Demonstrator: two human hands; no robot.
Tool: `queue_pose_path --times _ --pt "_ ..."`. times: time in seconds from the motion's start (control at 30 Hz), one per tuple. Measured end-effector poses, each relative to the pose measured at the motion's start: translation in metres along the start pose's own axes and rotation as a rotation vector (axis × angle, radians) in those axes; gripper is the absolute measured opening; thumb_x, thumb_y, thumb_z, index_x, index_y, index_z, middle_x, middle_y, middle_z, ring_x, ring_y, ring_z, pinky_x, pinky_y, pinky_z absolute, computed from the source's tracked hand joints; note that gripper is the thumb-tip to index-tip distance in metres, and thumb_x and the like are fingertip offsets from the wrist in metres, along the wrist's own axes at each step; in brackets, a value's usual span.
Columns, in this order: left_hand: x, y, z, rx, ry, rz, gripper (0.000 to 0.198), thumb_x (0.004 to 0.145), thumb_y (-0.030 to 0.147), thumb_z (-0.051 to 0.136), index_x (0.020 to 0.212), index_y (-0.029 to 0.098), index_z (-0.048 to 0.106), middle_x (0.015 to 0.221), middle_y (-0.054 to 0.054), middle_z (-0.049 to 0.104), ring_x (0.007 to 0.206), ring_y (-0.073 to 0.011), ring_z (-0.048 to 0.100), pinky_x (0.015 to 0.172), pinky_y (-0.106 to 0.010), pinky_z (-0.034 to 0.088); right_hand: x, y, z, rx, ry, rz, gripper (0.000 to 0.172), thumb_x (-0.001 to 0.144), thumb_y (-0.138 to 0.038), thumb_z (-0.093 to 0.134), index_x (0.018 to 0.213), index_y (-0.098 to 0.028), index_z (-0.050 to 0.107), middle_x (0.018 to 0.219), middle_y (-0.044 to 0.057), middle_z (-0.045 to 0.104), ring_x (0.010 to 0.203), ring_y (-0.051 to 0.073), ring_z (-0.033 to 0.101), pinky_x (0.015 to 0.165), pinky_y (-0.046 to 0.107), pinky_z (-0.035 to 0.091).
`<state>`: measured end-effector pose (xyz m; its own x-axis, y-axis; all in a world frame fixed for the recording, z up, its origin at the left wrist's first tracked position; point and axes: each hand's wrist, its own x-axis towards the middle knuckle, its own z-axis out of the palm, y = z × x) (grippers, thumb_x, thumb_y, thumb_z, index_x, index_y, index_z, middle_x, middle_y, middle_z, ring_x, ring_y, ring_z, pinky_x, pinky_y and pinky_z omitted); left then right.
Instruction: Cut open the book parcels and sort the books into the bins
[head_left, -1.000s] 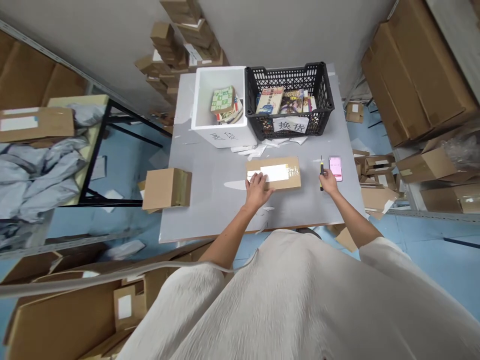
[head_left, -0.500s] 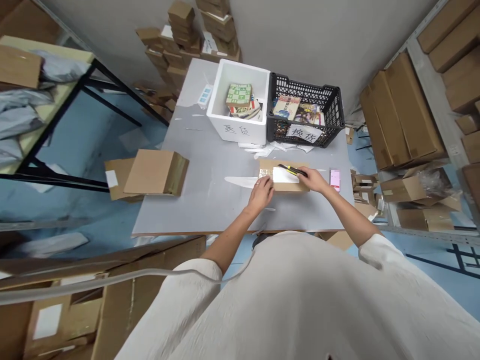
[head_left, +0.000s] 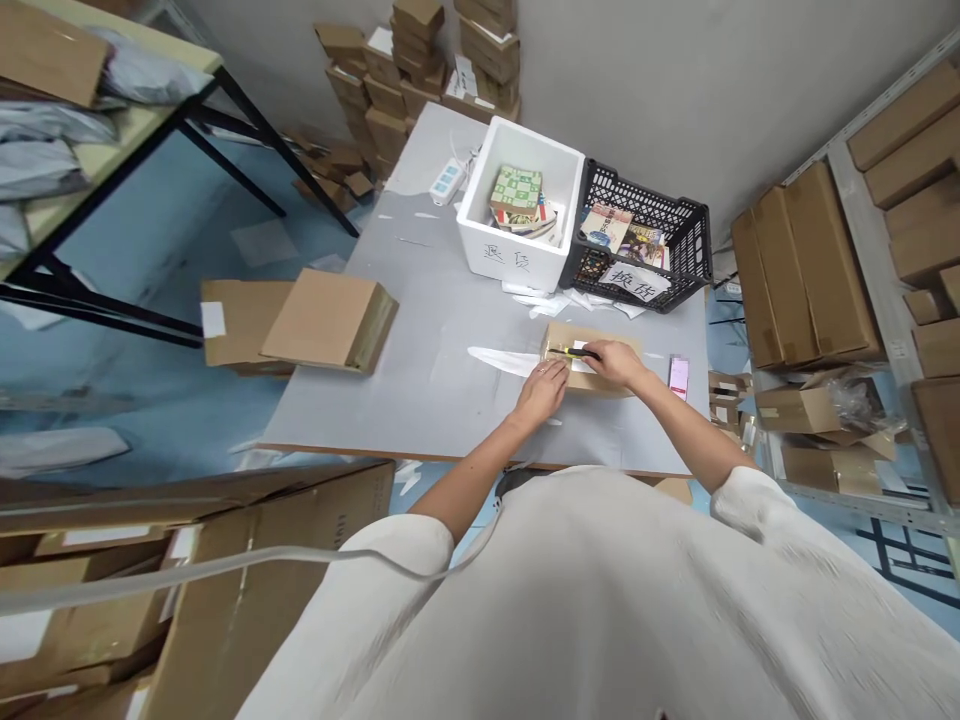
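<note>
A small taped cardboard box (head_left: 564, 332) with a white label lies on the grey table (head_left: 427, 400) in front of me. My right hand (head_left: 613, 362) is closed round the dark handle of a yellow-and-black utility knife (head_left: 576, 352). Its tip points left, over the tape at the box's left end; whether the blade touches cannot be told. Resting on the near left corner of the box is my left hand (head_left: 547, 388), fingers stretched over the top. My right hand covers part of the label.
Behind the box stand a white foam bin (head_left: 510, 262) and a black crate (head_left: 637, 278), both holding books. A phone (head_left: 679, 377) lies at the right edge. Open cardboard boxes (head_left: 330, 318) sit at the left edge, and a power strip (head_left: 448, 182) at the back.
My right hand has moved the knife towards the left end of the box, and its tip is now by the tape. The left hand stays on the box. The view has shifted.
</note>
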<state>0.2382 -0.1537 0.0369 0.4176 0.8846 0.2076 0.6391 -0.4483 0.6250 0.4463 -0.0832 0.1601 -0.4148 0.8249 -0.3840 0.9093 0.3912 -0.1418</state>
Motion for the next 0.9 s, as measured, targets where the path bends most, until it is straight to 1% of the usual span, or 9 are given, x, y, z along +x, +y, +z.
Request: queue_pose_path --times 0.23,0.47,0.6,0.77,0.9 --pt "0.002 -0.001 0.000 -0.017 0.001 0.010 0.049 0.105 0.015 0.054 0.148 0.020 0.076 0.157 -0.017 0.074 0.156 -0.0326 0.063 0.136 -0.060 0.048 0.001 -0.006 -0.004 -0.079 -0.009 0.001 0.042 0.118 -0.037 0.049 0.147 -0.023 0.076 0.136 0.014 0.082 0.117 0.031 0.076 0.098 0.036 0.051" --pt "0.003 -0.003 0.001 -0.014 0.001 0.017 0.048 0.106 0.016 0.052 0.147 0.017 0.076 0.157 -0.019 0.073 0.156 -0.0330 0.064 0.135 -0.059 0.049 -0.006 -0.020 -0.010 -0.138 -0.027 0.024 0.042 0.120 -0.036 0.045 0.145 -0.021 0.075 0.135 0.017 0.081 0.115 0.032 0.076 0.098 0.038 0.050" --pt "0.003 -0.004 0.001 -0.015 -0.003 0.024 0.049 0.106 0.016 0.051 0.148 0.018 0.075 0.158 -0.019 0.073 0.156 -0.0333 0.064 0.135 -0.060 0.049 -0.007 -0.025 -0.011 -0.162 -0.030 0.019 0.041 0.120 -0.035 0.044 0.144 -0.021 0.075 0.133 0.018 0.081 0.115 0.032 0.076 0.099 0.040 0.049" --pt "0.003 -0.003 0.000 -0.011 -0.011 0.021 0.052 0.104 0.016 0.053 0.152 0.020 0.074 0.158 -0.018 0.073 0.156 -0.0337 0.063 0.136 -0.062 0.049 -0.006 -0.022 -0.011 -0.164 -0.031 0.006 0.041 0.119 -0.034 0.045 0.144 -0.020 0.075 0.132 0.019 0.080 0.116 0.033 0.075 0.100 0.040 0.047" --pt "0.003 -0.001 -0.002 -0.005 -0.009 0.012 0.049 0.105 0.015 0.052 0.148 0.019 0.075 0.157 -0.018 0.073 0.154 -0.0334 0.064 0.136 -0.060 0.049 -0.008 -0.014 -0.011 -0.171 -0.042 0.018 0.038 0.119 -0.034 0.048 0.141 -0.020 0.077 0.129 0.019 0.081 0.115 0.033 0.075 0.098 0.040 0.045"
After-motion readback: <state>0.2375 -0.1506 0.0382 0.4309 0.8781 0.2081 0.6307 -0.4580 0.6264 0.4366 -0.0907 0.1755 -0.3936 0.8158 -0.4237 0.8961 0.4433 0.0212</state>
